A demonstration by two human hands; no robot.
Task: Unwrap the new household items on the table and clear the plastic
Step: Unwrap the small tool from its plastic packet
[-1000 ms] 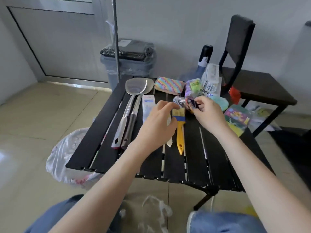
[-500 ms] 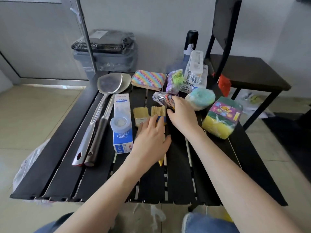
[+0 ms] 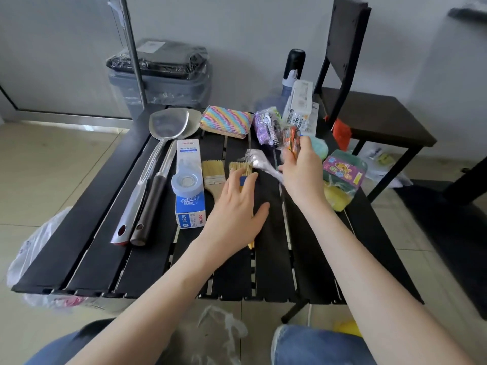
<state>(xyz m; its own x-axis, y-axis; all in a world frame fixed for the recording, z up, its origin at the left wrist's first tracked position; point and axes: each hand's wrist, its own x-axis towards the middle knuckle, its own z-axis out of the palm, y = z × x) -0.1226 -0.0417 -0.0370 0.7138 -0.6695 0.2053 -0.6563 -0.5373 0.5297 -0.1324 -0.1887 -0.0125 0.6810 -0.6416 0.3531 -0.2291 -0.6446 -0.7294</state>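
Fingers of right hand (image 3: 299, 171) pinch wrapped packet (image 3: 291, 139); left hand (image 3: 237, 210) spread over brush (image 3: 241, 169).

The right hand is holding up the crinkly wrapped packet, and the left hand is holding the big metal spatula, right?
Not quite. In the head view the right hand does hold the wrapped packet, but the left hand lies open over the paintbrushes. The metal spatula lies untouched further left on the table.

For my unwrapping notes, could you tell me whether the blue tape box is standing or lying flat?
Lying flat: the blue tape box rests face-up on the table.
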